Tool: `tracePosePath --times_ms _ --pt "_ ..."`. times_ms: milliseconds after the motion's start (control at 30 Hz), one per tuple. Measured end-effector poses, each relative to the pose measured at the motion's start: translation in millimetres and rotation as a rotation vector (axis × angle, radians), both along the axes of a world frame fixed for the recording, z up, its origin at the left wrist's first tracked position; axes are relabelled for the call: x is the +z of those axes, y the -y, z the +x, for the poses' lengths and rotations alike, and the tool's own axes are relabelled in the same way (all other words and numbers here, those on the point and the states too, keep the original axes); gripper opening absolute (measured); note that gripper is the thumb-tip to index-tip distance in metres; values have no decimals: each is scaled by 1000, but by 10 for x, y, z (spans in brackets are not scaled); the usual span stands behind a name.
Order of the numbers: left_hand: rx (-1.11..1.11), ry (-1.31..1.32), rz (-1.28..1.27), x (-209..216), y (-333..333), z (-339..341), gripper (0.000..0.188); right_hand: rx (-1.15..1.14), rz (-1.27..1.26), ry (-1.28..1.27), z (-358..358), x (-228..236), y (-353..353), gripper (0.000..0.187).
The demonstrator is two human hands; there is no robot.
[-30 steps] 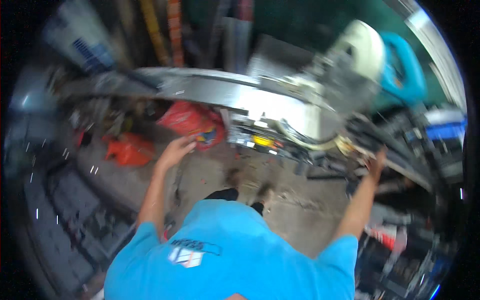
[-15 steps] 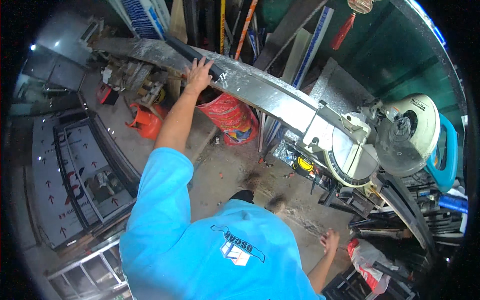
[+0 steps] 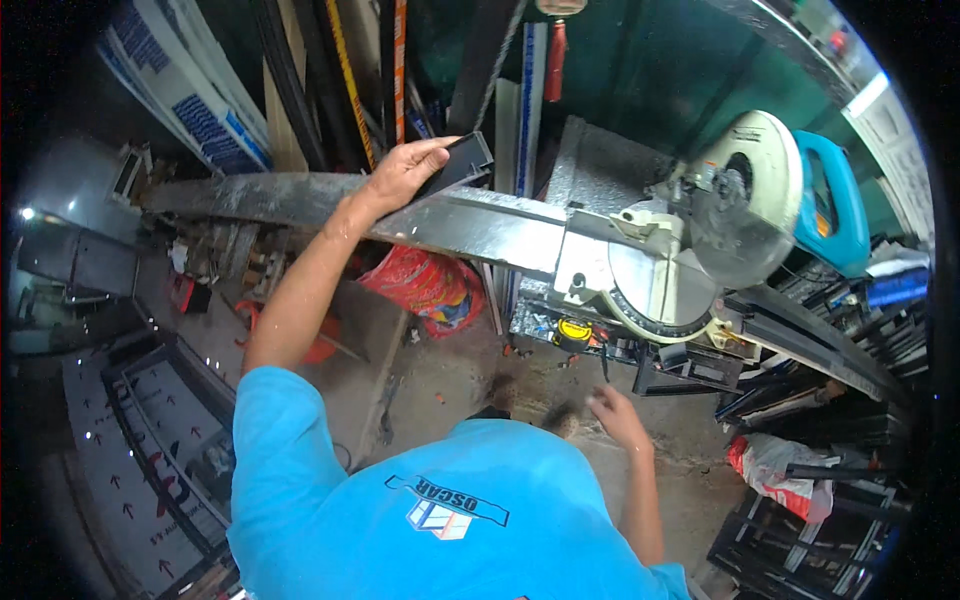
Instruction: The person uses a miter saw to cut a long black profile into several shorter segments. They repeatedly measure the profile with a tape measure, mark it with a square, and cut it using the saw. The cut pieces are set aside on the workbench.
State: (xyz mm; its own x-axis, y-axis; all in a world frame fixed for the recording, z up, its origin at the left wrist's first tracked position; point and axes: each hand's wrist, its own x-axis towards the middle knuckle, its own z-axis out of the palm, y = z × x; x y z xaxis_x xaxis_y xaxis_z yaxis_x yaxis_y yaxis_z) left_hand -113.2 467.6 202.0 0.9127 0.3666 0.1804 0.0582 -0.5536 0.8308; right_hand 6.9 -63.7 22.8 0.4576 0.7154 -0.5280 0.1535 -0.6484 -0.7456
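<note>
My left hand [image 3: 402, 176] is closed around a black metal profile [image 3: 460, 165]; its hollow cut end faces right, raised above the long metal-topped bench [image 3: 490, 232]. The rest of the profile is hidden behind my hand and forearm. To the right of it stands a mitre saw [image 3: 745, 185] with a cream guard, a clear blade cover and a blue handle. My right hand [image 3: 618, 418] hangs low in front of the saw, fingers loosely bent and apart, with nothing seen in it. A yellow and black tape measure [image 3: 573, 334] lies just below the saw's base.
A red printed sack [image 3: 425, 285] stands under the bench, and an orange gas cylinder [image 3: 318, 342] is left of it. Long profiles [image 3: 345, 80] lean on the back wall. At the right lie a white and red plastic bag [image 3: 785, 475] and stacked dark profiles [image 3: 800, 540].
My left hand has gone from resting on the profile, fingers spread, to gripping it and lifting its end. My right hand has moved forward. The view has turned rightward toward the saw.
</note>
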Motion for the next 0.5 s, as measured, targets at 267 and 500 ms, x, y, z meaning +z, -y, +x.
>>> tracePosePath --times_ms 267,500 --pt "-122 51 -610 -260 798 544 42 332 487 131 -164 965 -1338 53" --pt "-99 -294 -293 -343 1411 702 50 352 350 -24 -223 1203 -861 53"
